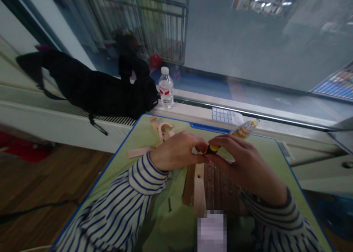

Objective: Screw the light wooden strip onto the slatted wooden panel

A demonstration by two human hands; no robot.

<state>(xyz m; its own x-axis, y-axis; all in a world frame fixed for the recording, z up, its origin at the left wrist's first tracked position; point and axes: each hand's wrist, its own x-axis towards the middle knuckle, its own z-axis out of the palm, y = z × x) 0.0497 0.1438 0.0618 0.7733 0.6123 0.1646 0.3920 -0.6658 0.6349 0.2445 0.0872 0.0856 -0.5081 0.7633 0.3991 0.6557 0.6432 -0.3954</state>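
Over the middle of the green table, my right hand (pixel 248 164) grips a small screwdriver (pixel 213 148) by its yellow and black handle. My left hand (pixel 179 151) is closed with thumb and fingers pinched at the handle's left end; what lies between them is hidden. Below the hands is a pale wooden strip (pixel 199 189) with a hole near its upper end. It lies against a brown board (pixel 217 191) with rows of small holes, partly covered by my right hand. A single dark screw (pixel 169 204) rests on the table to the left.
Loose pale wooden parts, one a curved piece (pixel 163 129) and one a flat strip (pixel 139 152), lie at the table's far left. A clear plastic package (pixel 245 130) is behind my right hand. A water bottle (pixel 166 90) and black bag (pixel 102 92) stand on the sill.
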